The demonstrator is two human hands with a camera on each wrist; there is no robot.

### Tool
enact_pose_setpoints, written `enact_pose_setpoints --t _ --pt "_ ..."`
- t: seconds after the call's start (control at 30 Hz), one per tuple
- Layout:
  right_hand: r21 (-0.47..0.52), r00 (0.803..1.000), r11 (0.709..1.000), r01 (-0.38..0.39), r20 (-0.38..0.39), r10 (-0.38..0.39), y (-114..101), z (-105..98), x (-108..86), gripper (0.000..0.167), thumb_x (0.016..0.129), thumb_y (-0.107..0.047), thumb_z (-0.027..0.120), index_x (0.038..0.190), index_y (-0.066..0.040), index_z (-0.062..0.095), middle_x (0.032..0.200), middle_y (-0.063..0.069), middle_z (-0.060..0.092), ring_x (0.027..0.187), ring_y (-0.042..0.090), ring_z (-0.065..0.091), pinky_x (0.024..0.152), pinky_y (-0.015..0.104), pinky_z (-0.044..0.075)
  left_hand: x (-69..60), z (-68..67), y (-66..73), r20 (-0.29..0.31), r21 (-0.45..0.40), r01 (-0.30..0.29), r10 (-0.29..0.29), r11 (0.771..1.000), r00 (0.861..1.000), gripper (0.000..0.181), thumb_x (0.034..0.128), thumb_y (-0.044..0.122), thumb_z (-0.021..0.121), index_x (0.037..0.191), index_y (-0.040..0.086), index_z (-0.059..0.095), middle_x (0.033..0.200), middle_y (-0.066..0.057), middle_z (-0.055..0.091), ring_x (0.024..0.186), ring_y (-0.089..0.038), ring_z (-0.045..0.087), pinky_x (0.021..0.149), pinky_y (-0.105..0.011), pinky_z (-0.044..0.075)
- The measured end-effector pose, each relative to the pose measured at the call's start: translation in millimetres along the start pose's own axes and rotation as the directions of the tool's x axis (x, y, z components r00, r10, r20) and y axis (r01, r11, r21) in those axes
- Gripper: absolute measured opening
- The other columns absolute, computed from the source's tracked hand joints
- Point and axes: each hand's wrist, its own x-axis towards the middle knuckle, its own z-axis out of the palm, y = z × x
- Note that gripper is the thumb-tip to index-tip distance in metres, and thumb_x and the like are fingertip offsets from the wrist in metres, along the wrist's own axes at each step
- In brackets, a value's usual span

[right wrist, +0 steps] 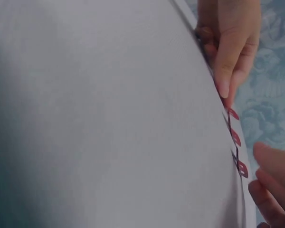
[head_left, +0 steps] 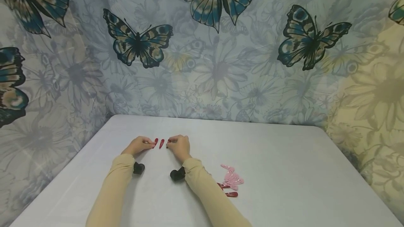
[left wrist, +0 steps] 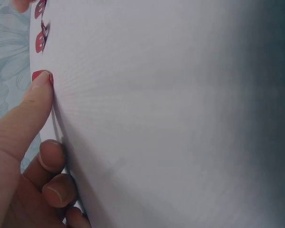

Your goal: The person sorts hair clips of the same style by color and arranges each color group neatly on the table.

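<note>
Three red snap hair clips stand in a short row on the white table. My left hand [head_left: 140, 145] pinches the leftmost red clip [head_left: 156, 140] between thumb and forefinger; in the left wrist view the thumb covers part of that clip [left wrist: 36, 74]. Beside it lies the middle red clip [head_left: 162, 143], touched by neither hand. At the row's right end, my right hand [head_left: 179, 147] is close to the third red clip [head_left: 168, 140]. The right wrist view shows a small gap between its loosely bent fingers [right wrist: 270, 164] and this clip [right wrist: 243, 169].
Right of my right forearm lies a loose group of pink hair clips [head_left: 232, 178], with red hair clips [head_left: 231, 194] below it, partly hidden by the sleeve. A butterfly-patterned cloth [head_left: 217, 90] hangs behind the white table [head_left: 284, 171]. Black wrist cameras [head_left: 177, 174] sit on both wrists.
</note>
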Motion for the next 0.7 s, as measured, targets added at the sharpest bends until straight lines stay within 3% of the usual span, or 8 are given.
enact_pose_setpoints --t 0.17,0.3,0.5,0.7 --pt "0.099 0.996 0.992 -0.081 0.055 0.076 -9 -15 1.9 0.022 0.081 -0.016 0.077 0.099 -0.004 0.077 0.099 0.014 0.071 0.101 0.027 0.052 0.094 0.038 0.045 3.2 1.8 -3.0 -0.004 -0.001 -0.024 0.024 1.000 1.000 0.021 0.0883 0.017 0.070 0.096 -0.002 0.073 0.114 -0.023 0.068 0.092 -0.026 0.060 0.084 -0.039 0.045" --pt "0.151 0.995 0.988 -0.043 0.091 0.030 -14 -33 4.5 0.022 0.082 -0.012 0.076 0.100 0.000 0.075 0.103 0.017 0.074 0.112 0.036 0.055 0.103 0.045 0.042 3.4 3.2 -3.6 -0.002 0.003 -0.016 0.016 1.000 1.000 0.020 0.0881 0.016 0.070 0.095 -0.003 0.072 0.115 -0.023 0.069 0.094 -0.029 0.061 0.088 -0.042 0.046" --pt "0.234 0.977 0.972 -0.002 0.210 -0.049 -20 -63 1.9 0.026 0.086 -0.012 0.073 0.107 0.002 0.072 0.110 0.017 0.072 0.117 0.032 0.060 0.097 0.042 0.049 2.4 5.0 -3.0 0.003 -0.008 -0.004 0.004 1.000 1.000 0.019 0.0891 0.015 0.069 0.093 -0.003 0.072 0.118 -0.021 0.068 0.109 -0.039 0.060 0.096 -0.049 0.043" --pt "0.254 0.967 0.966 0.047 0.230 -0.107 -19 -91 -9.7 0.025 0.087 -0.011 0.072 0.109 -0.001 0.073 0.107 0.017 0.073 0.110 0.029 0.062 0.082 0.028 0.050 1.8 3.1 -4.0 0.001 0.000 -0.024 0.024 1.000 1.000 0.019 0.0890 0.015 0.069 0.093 -0.003 0.072 0.118 -0.023 0.068 0.110 -0.041 0.059 0.096 -0.051 0.044"
